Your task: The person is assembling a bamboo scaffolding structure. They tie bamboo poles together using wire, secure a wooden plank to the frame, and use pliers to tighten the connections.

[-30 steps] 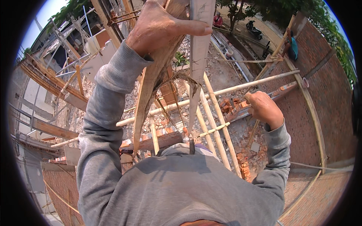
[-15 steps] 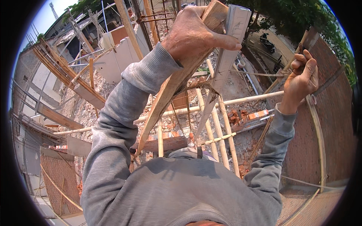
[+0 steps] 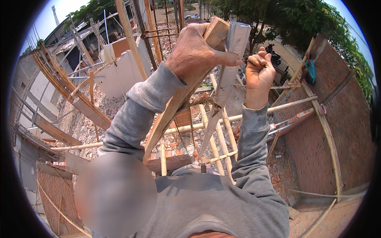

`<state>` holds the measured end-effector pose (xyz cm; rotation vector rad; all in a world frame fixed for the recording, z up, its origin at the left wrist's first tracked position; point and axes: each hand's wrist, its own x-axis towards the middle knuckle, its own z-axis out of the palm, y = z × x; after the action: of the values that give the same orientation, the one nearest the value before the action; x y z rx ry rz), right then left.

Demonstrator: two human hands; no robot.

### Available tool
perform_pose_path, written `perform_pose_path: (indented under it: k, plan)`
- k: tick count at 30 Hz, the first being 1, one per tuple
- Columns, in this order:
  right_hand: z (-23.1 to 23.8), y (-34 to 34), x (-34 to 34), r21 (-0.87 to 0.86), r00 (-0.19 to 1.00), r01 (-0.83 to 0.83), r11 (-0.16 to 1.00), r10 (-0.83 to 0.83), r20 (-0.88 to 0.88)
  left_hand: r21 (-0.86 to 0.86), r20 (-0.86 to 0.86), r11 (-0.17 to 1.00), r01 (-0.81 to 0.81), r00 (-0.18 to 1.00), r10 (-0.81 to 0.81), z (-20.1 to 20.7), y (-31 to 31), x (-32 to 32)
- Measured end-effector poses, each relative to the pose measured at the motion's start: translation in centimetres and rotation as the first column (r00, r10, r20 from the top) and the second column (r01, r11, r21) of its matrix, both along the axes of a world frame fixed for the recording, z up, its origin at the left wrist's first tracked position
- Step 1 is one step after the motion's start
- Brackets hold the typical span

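Observation:
My left hand [image 3: 192, 49] grips the upper ends of a rough wooden plank [image 3: 170, 105] and a pale grey, straight-edged bar [image 3: 228, 79] side by side, its thumb across the bar. Between their tops, a thin nail-like piece sticks out of the plank. Lower down, a dark, frayed strand [image 3: 200, 102] spans from plank to bar. To the right of the bar, my right hand [image 3: 260, 73] is raised with its fingers curled in. Whatever it may hold is too small to make out. Both lower ends slant down toward my chest.
Bamboo poles [image 3: 218, 148] cross below, over brick rubble [image 3: 174, 148]. Rusty rebar [image 3: 160, 33] and a timber post [image 3: 131, 37] stand at the far left. On the right rises a brick wall [image 3: 301, 139], where a person in blue [image 3: 309, 71] is partly visible.
My right hand has moved left, from far right to close beside the bar, fingers still curled. My left hand keeps its grip. The person in blue has come into sight.

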<state>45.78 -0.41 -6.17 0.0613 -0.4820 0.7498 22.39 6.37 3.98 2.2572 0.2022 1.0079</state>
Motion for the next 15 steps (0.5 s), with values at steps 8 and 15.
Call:
perform_pose_path:
  k: [8,15]
  plan:
    - [-1.3,1.6,2.4,-0.07,0.988,0.041,0.997,-0.051,-0.148,0.009,-0.027,1.0,-0.007,1.0,0.007,0.0,-0.2,-0.2]
    - [2.0,3.3,0.2,0.017,0.998,0.034,0.999,-0.035,0.058,-0.032,-0.014,0.999,-0.015,1.0,0.014,0.0,-0.7,-0.3]
